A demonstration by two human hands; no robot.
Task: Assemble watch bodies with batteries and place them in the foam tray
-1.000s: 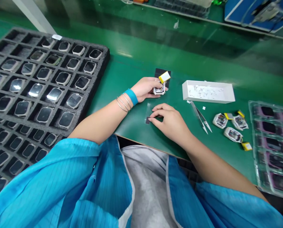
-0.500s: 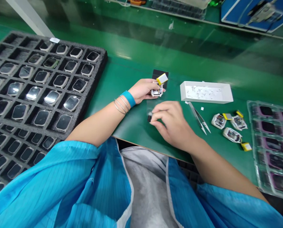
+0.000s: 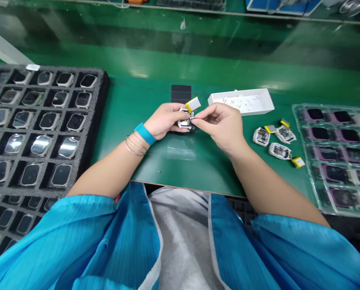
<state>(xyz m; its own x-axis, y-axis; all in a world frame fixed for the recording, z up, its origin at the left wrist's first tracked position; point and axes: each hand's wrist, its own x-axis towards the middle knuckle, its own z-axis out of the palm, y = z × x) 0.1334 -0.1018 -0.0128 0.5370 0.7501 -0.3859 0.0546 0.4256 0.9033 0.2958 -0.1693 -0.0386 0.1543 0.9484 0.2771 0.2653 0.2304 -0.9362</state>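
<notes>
My left hand [image 3: 164,119] grips a small watch body [image 3: 185,122] above the green table, and a yellow-edged battery [image 3: 193,104] sticks up from that body. My right hand [image 3: 222,125] has come up against it from the right. Its thumb and forefinger are pinched together at the watch body's edge on a tiny piece that I cannot make out. A clear film strip [image 3: 181,150] lies flat on the table just below both hands.
A black foam tray [image 3: 101,100] of watch faces fills the left. A white box [image 3: 243,102] of small parts sits behind my right hand, with three watch bodies [image 3: 273,141] to its right. A clear blister tray [image 3: 333,153] holds purple-backed parts at far right. A black pad [image 3: 181,92] lies behind my hands.
My right hand lifted from the film strip on the table and moved up to the watch body, pinched on a small piece. The view shifted right.
</notes>
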